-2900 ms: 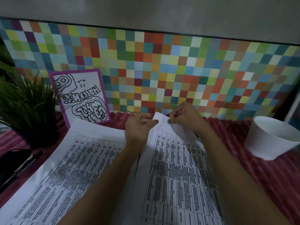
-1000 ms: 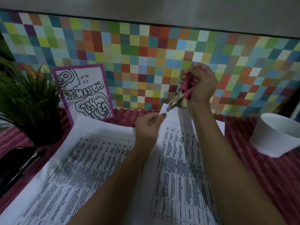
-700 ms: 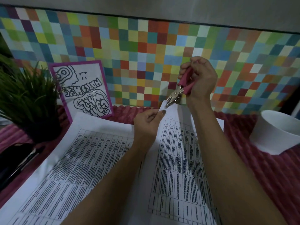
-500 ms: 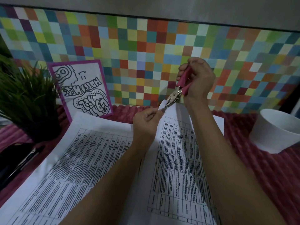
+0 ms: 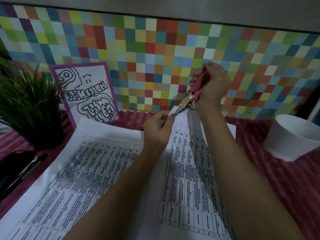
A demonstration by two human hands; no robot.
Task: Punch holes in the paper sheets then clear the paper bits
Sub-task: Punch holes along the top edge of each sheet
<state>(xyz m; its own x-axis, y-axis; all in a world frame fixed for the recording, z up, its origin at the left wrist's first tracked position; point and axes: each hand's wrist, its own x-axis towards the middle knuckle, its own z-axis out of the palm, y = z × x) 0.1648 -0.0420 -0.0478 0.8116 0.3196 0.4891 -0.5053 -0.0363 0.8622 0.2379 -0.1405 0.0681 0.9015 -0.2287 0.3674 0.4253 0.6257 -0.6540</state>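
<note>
Two printed paper sheets with tables lie on a pink ribbed cloth. My left hand [image 5: 159,124] pinches the raised far-left corner of the right sheet [image 5: 188,170]. My right hand [image 5: 212,84] grips the pink handles of a hand-held hole punch [image 5: 189,97]. Its metal jaws point down-left and sit on that lifted corner, just beyond my left fingertips. The left sheet [image 5: 83,170] lies flat beside it, partly under my left forearm. No loose paper bits are visible.
A white paper cup [image 5: 292,137] stands at the right on the cloth. A potted green plant [image 5: 26,104] and a purple-framed drawing [image 5: 86,94] sit at the back left. A dark object with a clip [image 5: 19,170] lies at the left edge. A colourful checkered board stands behind.
My right hand lifted the punch off the sheet, then lowered it down-left until its jaws reached the corner. My left hand kept pinching the corner and raised it slightly.
</note>
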